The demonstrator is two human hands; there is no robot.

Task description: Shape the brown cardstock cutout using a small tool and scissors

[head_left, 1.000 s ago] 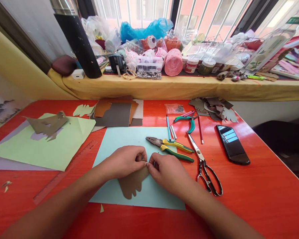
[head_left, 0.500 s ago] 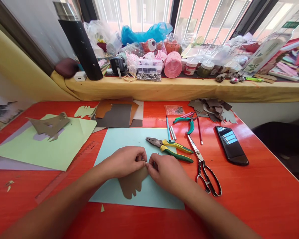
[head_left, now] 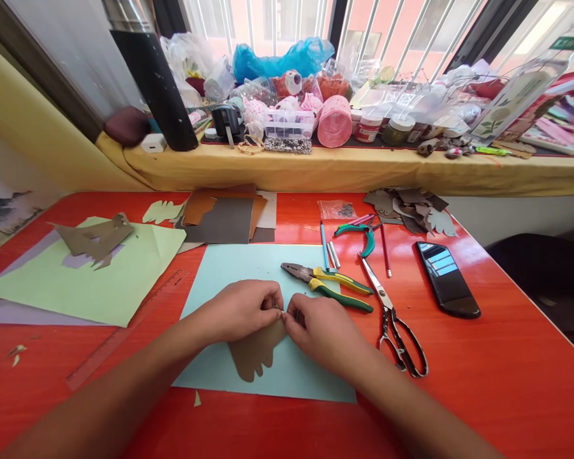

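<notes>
Over a light blue sheet (head_left: 310, 376), my two hands meet with their fingertips pinched close together. My left hand (head_left: 249, 309) grips the top edge of a brown cut-out piece (head_left: 252, 354) with a wavy, finger-like lower edge. My right hand (head_left: 316, 325) pinches at that piece's upper right corner, where something tiny and pale shows between the fingertips, too small to name. Pliers (head_left: 328, 287) with yellow and green handles lie just beyond my right hand. To its right are scissors (head_left: 390, 312) with dark, worn handles.
A phone (head_left: 447, 279), teal-handled pliers (head_left: 366, 237) and a heap of scraps (head_left: 411, 210) lie on the right. Green paper (head_left: 138, 287) and a clear ruler (head_left: 124, 331) are on the left. Stacked brown sheets (head_left: 224, 223) lie behind. Jars and bags crowd the windowsill (head_left: 277, 172).
Both hands keep their pinch on the brown piece in nearly the same place. The whole view has shifted very slightly; nothing on the table has visibly moved.
</notes>
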